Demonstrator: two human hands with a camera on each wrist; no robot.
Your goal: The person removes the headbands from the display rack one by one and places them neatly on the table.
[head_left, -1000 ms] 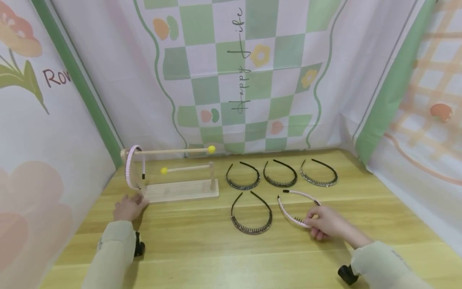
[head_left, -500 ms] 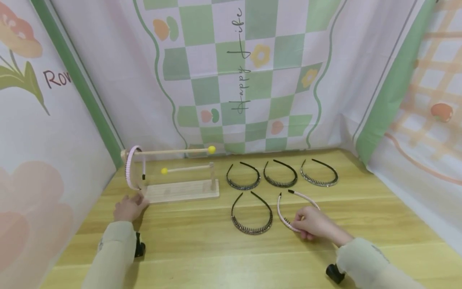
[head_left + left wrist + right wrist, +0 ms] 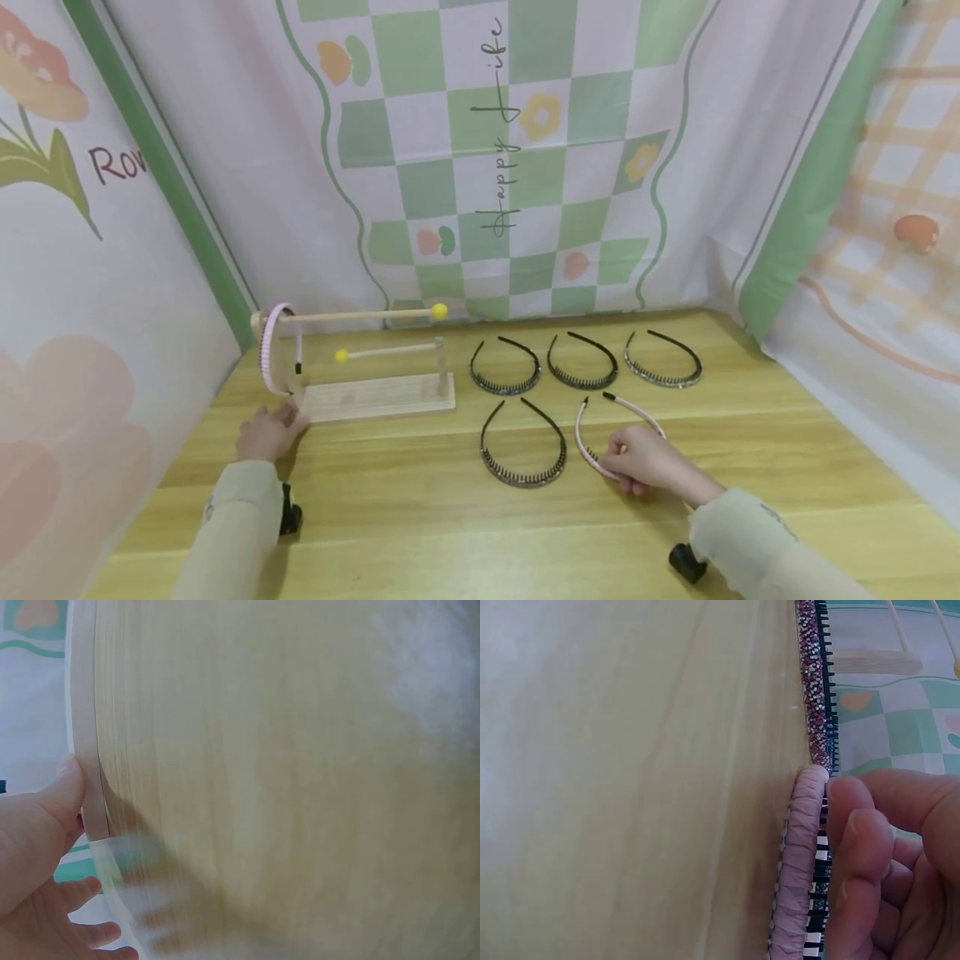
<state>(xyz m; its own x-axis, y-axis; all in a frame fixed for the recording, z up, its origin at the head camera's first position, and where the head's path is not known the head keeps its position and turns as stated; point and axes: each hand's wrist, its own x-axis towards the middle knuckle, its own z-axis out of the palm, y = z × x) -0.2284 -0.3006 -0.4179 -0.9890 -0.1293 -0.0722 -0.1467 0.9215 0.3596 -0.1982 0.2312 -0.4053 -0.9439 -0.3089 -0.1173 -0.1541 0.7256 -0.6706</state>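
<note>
At the left end of a light wooden stand (image 3: 382, 397), my left hand (image 3: 266, 432) holds the base, its thumb along the edge in the left wrist view. A pink headband (image 3: 266, 350) hangs on the stand's upper rod (image 3: 360, 315). My right hand (image 3: 641, 458) pinches a second pink headband (image 3: 799, 847) at its curved front, its open ends facing the back. In the right wrist view the fingertips sit right at its comb teeth. Just left of it lies a black headband (image 3: 522, 477) with a glittery front.
Three more black headbands, the left one (image 3: 506, 388), the middle one (image 3: 582, 383) and the right one (image 3: 663, 380), lie in a row behind. The stand's lower rod (image 3: 390, 351) ends in a yellow ball. Patterned cloth (image 3: 480, 183) encloses the wooden table (image 3: 450, 542).
My right hand has moved left with the pink headband, bringing it nearer the front black headband and turning it slightly. The left hand and the stand have stayed in place.
</note>
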